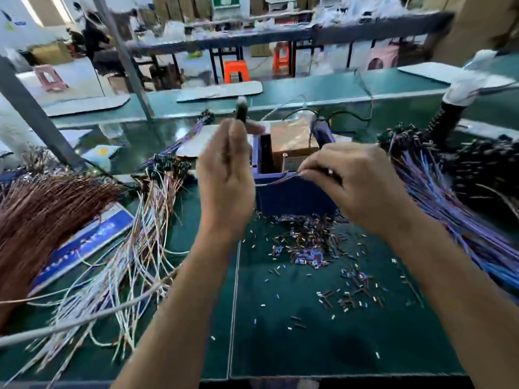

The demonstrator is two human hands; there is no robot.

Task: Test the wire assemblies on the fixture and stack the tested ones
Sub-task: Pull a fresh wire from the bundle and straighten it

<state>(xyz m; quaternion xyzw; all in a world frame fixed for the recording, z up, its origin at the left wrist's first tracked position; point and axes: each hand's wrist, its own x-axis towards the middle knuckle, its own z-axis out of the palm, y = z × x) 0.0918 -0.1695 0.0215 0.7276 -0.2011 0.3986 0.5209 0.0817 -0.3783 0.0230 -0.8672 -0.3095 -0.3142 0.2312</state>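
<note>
A blue box-shaped fixture with a copper-coloured block inside stands at the middle of the green mat. My left hand is raised in front of it and grips a dark capacitor-like part at the end of a wire assembly. My right hand pinches the thin wire of that assembly, stretched between both hands just above the fixture's front wall. A pile of purple-wired assemblies lies at the right. Another heap of white and copper wires lies at the left.
Cut wire scraps litter the mat in front of the fixture. A thick brown wire bundle and a blue label card lie far left. A green conveyor belt runs behind. A black flexible lamp arm rises at right.
</note>
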